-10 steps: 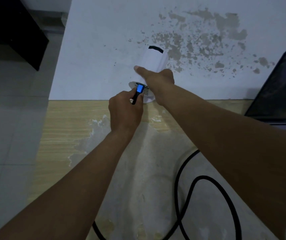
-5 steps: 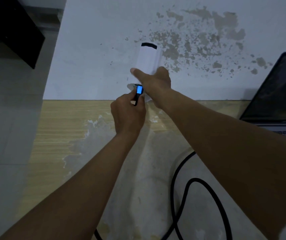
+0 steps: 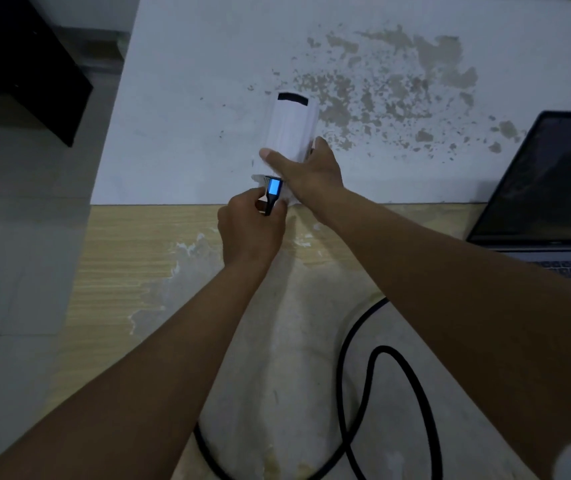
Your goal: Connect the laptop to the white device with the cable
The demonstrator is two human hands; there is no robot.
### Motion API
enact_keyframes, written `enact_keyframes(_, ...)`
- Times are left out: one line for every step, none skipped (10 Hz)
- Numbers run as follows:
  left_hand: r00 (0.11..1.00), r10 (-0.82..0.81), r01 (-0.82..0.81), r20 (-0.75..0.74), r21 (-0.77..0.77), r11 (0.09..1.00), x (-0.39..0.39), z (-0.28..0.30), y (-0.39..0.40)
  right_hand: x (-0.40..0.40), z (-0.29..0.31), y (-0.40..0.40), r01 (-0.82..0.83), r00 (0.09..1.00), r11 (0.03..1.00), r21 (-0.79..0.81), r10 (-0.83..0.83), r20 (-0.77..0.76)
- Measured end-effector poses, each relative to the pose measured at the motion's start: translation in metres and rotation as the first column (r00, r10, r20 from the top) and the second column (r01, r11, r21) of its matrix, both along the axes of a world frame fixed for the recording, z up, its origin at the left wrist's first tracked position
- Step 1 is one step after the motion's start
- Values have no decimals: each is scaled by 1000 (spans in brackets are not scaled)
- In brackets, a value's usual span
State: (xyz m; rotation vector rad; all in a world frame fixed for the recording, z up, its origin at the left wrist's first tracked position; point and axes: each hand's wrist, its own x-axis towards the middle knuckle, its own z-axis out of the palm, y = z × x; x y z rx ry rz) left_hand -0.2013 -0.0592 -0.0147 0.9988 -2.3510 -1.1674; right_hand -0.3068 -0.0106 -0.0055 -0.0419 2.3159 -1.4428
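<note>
A tall white device [image 3: 292, 124] with a black slot on top stands at the back of the wooden desk [image 3: 131, 258], against the wall. My right hand [image 3: 306, 171] grips its lower part. My left hand [image 3: 251, 225] pinches the cable plug [image 3: 273, 192], whose small screen glows blue, at the device's base. Whether the plug is seated in a port is hidden by my fingers. The black cable [image 3: 374, 386] loops over the desk between my forearms. An open laptop [image 3: 550, 188] with a dark screen sits at the right.
The white wall [image 3: 190, 98] behind the desk has flaked, stained patches. Dark furniture [image 3: 17, 64] stands on the tiled floor [image 3: 10, 271] to the left, beyond the desk's left edge. Worn pale patches cover the desk's middle.
Both hands stay on the device and the plug. The view has shifted slightly; the plug sits a little closer against the device's base.
</note>
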Motion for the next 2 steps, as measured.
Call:
enact_keyframes(999, -32, 32, 1, -43, 999, 5, 19, -3, 3, 11, 11, -17, 1000, 999, 29, 17, -16)
enact_keyframes(999, -44, 46, 29, -69, 997, 11, 43, -1, 13, 34, 29, -2, 995, 998, 60, 8, -103)
